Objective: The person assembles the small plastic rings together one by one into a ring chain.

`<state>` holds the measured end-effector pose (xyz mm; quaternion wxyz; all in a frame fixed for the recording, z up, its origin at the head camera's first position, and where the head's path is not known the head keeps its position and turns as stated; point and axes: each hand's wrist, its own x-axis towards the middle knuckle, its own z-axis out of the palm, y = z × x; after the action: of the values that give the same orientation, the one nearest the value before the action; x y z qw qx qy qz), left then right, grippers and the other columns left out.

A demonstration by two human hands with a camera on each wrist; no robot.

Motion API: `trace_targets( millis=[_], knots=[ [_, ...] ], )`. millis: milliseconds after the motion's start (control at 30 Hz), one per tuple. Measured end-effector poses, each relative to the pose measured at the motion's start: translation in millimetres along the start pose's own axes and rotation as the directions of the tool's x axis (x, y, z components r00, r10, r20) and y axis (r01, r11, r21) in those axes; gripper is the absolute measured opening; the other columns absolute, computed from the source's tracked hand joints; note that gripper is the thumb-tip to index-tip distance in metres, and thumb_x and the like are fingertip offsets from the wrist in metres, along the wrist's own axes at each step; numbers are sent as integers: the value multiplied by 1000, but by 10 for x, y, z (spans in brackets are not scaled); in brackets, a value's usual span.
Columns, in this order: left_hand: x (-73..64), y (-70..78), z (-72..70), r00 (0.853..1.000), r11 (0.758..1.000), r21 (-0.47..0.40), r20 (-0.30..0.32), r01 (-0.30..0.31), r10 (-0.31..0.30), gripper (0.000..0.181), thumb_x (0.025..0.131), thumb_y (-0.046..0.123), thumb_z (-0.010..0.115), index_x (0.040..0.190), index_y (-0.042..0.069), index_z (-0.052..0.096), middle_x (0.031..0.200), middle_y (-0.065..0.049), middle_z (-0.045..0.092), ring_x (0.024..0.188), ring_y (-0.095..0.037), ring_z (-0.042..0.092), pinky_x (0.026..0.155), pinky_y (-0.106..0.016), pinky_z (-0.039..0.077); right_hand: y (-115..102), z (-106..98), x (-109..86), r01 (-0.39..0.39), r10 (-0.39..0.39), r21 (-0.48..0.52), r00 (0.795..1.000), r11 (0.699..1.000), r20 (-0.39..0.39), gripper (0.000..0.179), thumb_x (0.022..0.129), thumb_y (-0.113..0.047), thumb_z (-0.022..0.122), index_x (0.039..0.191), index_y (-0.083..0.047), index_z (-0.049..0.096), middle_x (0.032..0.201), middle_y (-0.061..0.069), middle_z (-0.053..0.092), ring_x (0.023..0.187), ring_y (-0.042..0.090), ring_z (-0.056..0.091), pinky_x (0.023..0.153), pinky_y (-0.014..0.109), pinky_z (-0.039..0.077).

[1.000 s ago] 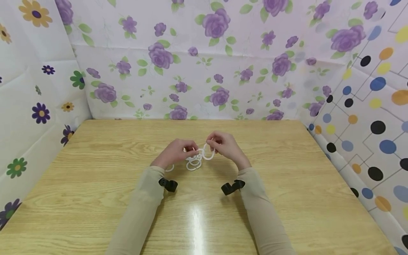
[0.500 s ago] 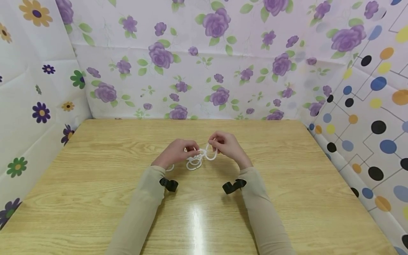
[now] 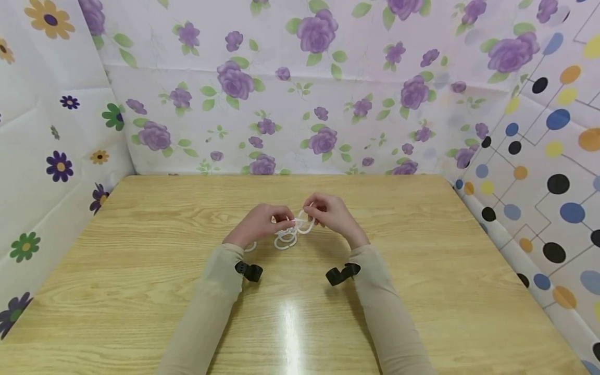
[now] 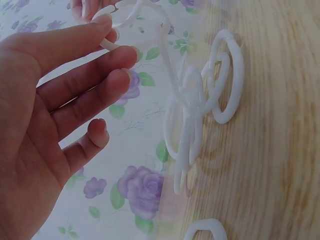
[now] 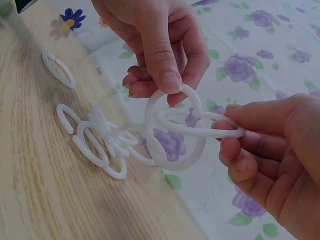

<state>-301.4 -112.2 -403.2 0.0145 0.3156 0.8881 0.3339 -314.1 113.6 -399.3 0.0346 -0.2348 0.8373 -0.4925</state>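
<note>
Between thumb and fingers, my left hand [image 3: 260, 224] pinches the top of a white plastic split ring [image 5: 149, 127]. My right hand [image 3: 334, 213] pinches the edge of another white ring [image 5: 200, 132]. In the right wrist view, this ring crosses the left one near its gap; whether it is hooked through is unclear. From the left hand's ring, a cluster of linked white rings [image 5: 89, 152] trails down to the wooden table. The left wrist view shows that cluster [image 4: 185, 145] beside my loosely bent lower fingers.
A separate white ring [image 5: 53, 75] lies on the table [image 3: 290, 291], partly behind the left wrist in the head view. Floral sheeting [image 3: 281, 120] rises at the table's back edge, with patterned sheets on both sides. Black cameras [image 3: 253, 272] sit on the wrists.
My right hand shifted slightly right with its ring, then came back left toward the left hand. The left hand has barely moved, and the cluster stays in place.
</note>
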Motion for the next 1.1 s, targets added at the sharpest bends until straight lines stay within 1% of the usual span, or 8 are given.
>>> trace_targets(
  millis=[167, 267, 367, 567, 700, 867, 967, 1100],
  knots=[
    [-2, -4, 1, 1000, 1000, -20, -2, 19, -19, 9, 95, 27, 63, 96, 21, 69, 81, 1, 69, 71, -9, 59, 67, -28, 46, -7, -3, 1, -2, 2, 47, 1000, 999, 1, 11, 96, -15, 62, 102, -5, 64, 81, 17, 65, 71, 48, 59, 54, 39, 50],
    [-5, 4, 5, 1000, 999, -36, -3, 20, -20, 10, 95, 28, 64, 97, 20, 70, 81, 1, 70, 71, -9, 59, 67, -28, 47, -4, -11, -1, -4, 3, 73, 1000, 997, 3, 12, 95, -13, 62, 105, -5, 62, 89, 17, 65, 76, 51, 60, 61, 50, 52],
    [-7, 4, 9, 1000, 998, -56, 1, 17, -17, 13, 95, 30, 64, 99, 19, 69, 82, -2, 70, 71, -10, 59, 67, -29, 47, -1, -17, -3, -3, 2, 88, 1000, 996, 4, 14, 95, -12, 62, 107, -5, 61, 96, 17, 65, 75, 45, 63, 68, 56, 53],
    [-15, -3, -1, 997, 998, -50, -64, 48, -52, 24, 98, 36, 57, 101, 16, 71, 79, -3, 69, 69, -12, 58, 65, -29, 46, 6, -24, 1, 9, -10, 107, 1000, 994, 1, 15, 96, -8, 60, 110, -3, 58, 100, 16, 62, 71, 19, 66, 71, 51, 55],
    [-25, -3, -34, 989, 996, -43, -116, 83, -87, 27, 98, 37, 57, 98, 14, 70, 75, -3, 67, 68, -13, 58, 65, -30, 45, -5, -19, 2, 10, -11, 130, 1000, 991, 4, 17, 95, -4, 59, 112, -2, 56, 103, 18, 61, 74, 21, 66, 71, 46, 56],
    [-22, -8, -61, 980, 989, -47, -136, 139, -144, 26, 97, 39, 58, 97, 16, 69, 77, -5, 69, 68, -15, 60, 64, -29, 46, 1, -3, 4, 21, -24, 178, 1000, 984, 18, 20, 94, 3, 57, 114, 1, 54, 107, 28, 58, 77, 18, 66, 71, 34, 56],
    [-23, -14, -74, 978, 986, -58, -132, 153, -160, 27, 97, 39, 58, 98, 15, 69, 80, -6, 70, 70, -17, 61, 63, -29, 47, -3, 28, 13, 35, -42, 209, 999, 977, 32, 23, 92, 7, 57, 114, 3, 52, 107, 29, 55, 78, 15, 66, 73, 35, 57],
    [-47, -43, -97, 979, 984, -99, -127, 150, -162, 29, 98, 37, 57, 99, 12, 70, 80, -8, 69, 71, -23, 61, 63, -29, 46, -19, 89, 32, 49, -63, 208, 996, 977, 57, 26, 91, 8, 59, 114, 4, 51, 108, 28, 55, 83, 20, 67, 75, 41, 57]
  ],
)
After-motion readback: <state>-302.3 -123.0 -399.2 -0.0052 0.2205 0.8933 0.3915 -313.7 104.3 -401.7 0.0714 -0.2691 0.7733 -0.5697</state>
